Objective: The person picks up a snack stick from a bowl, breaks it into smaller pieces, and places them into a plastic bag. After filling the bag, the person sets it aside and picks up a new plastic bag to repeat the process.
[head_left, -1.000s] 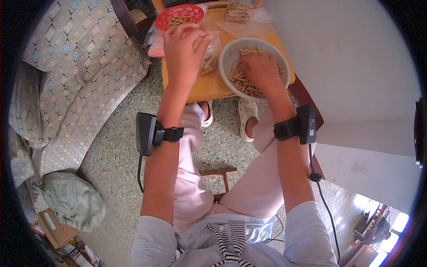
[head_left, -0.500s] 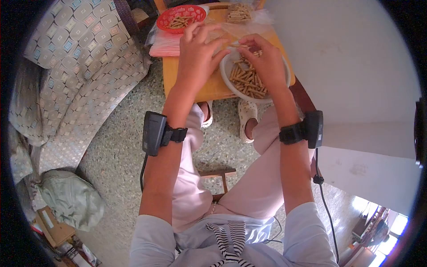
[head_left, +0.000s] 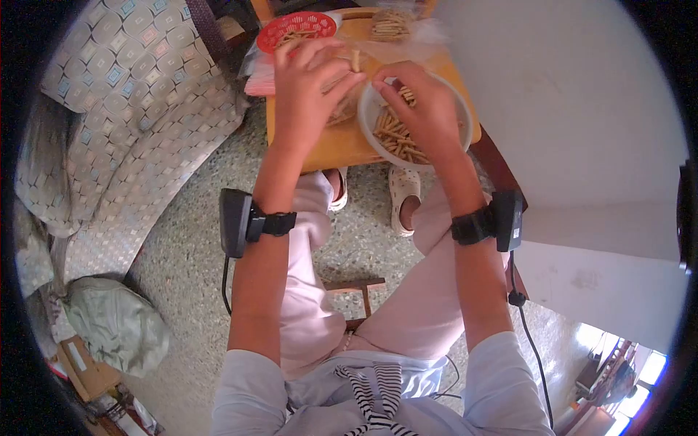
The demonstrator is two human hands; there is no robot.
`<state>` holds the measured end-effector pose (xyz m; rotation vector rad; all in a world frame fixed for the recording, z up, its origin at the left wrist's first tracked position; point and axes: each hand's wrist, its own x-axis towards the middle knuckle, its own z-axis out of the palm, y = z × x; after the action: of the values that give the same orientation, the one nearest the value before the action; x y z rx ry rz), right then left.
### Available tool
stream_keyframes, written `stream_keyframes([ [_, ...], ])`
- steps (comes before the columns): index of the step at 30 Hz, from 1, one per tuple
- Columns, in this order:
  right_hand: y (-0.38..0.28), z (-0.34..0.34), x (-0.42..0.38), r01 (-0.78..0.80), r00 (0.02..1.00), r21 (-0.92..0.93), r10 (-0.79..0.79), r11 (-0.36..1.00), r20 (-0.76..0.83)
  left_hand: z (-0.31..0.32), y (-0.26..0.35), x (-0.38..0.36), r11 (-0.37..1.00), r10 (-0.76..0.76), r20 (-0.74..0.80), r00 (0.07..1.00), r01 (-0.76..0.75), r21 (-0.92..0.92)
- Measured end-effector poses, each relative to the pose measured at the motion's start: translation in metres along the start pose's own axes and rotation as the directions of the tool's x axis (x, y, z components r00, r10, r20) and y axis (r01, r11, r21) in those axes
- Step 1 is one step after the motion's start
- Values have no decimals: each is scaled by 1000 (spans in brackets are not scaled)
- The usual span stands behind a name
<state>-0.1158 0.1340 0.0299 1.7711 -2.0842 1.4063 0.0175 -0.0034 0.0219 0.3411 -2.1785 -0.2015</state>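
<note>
Between the thumb and index finger of my left hand (head_left: 309,91), a short tan stick (head_left: 355,61) stands upright. My right hand (head_left: 420,102) hangs over the white bowl (head_left: 465,134), its thumb and index fingertips pinched close together; what they hold, if anything, is too small to make out. Many tan sticks (head_left: 396,138) lie in the bowl, partly hidden by my right hand. Behind my left hand sits a red basket (head_left: 320,25) with some sticks in it. A clear bag with sticks (head_left: 390,25) lies at the back of the yellow table (head_left: 327,154).
Pink-and-white bags (head_left: 259,81) lie at the table's left edge. A patterned cover (head_left: 145,94) drapes on the left, with a green bag (head_left: 116,323) below it. A white wall (head_left: 574,102) stands on the right. Two light clogs (head_left: 404,192) rest under the table.
My left hand has moved left, and an upright stick now shows in its fingers. My right hand has shifted slightly down and left, away from my left hand.
</note>
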Motion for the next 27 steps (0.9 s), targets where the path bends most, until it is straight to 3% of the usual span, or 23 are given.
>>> stream_keyframes([
  [3,10,2,-3,-28,998,-112,34,993,51,-5,-5,-1,999,-29,-22,999,30,24],
  [5,25,7,-7,-64,996,-199,77,978,56,0,-16,-1,994,-103,-142,984,107,18],
  [7,44,12,-13,-31,992,-369,73,929,99,3,-27,-4,991,-103,-129,986,113,65],
  [8,47,15,-16,-31,992,-369,73,929,100,4,-31,-6,987,-103,-117,988,117,112],
  [10,48,20,-21,-42,971,-587,171,809,167,3,-30,-6,987,-98,-92,991,108,117],
  [13,54,29,-22,-23,921,-688,282,726,268,5,-28,-9,978,-116,-40,992,121,169],
  [19,50,37,-25,43,955,-697,176,716,239,8,-24,-12,957,-183,39,982,169,235],
  [23,49,39,-19,32,949,-715,204,698,241,7,-23,-13,957,-190,49,981,174,232],
  [25,49,37,-16,-84,911,-698,338,711,234,8,-25,-14,963,-175,43,984,161,218],
  [27,46,33,-13,-135,937,-678,316,722,149,8,-25,-14,968,-160,38,986,149,202],
])
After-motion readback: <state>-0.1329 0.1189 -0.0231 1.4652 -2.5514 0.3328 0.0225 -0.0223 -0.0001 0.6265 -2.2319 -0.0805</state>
